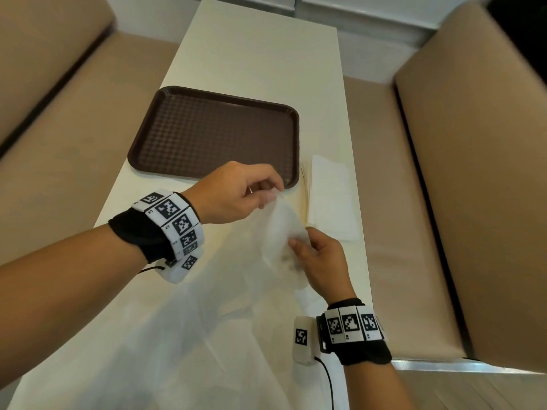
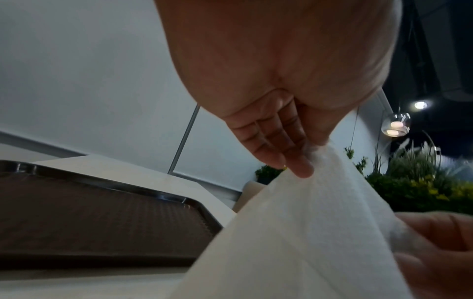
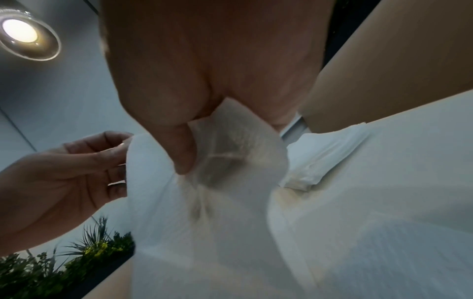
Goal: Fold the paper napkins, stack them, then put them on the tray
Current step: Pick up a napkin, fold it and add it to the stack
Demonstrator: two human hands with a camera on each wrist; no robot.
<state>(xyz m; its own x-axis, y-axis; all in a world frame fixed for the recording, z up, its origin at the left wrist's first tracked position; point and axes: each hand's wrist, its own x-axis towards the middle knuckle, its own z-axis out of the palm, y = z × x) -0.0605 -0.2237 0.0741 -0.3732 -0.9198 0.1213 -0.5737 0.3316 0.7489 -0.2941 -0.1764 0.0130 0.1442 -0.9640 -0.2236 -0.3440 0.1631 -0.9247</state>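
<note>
A thin white paper napkin [image 1: 225,294] hangs unfolded in the air above the near end of the table. My left hand [image 1: 260,190] pinches its top edge, seen close in the left wrist view as the napkin [image 2: 307,222] under my left hand [image 2: 304,159]. My right hand [image 1: 299,247] pinches the same napkin [image 3: 204,202] a little lower to the right, thumb on the front, fingers showing through the paper behind it. A dark brown tray [image 1: 213,134] lies bare beyond my hands. A folded white napkin [image 1: 331,193] rests on the table right of the tray.
The cream table [image 1: 254,57] runs away from me between two tan bench seats [image 1: 74,119] [image 1: 479,173]. The table's right edge lies close beside the folded napkin. Green plants [image 2: 422,182] and a hanging lamp [image 3: 23,32] show in the wrist views.
</note>
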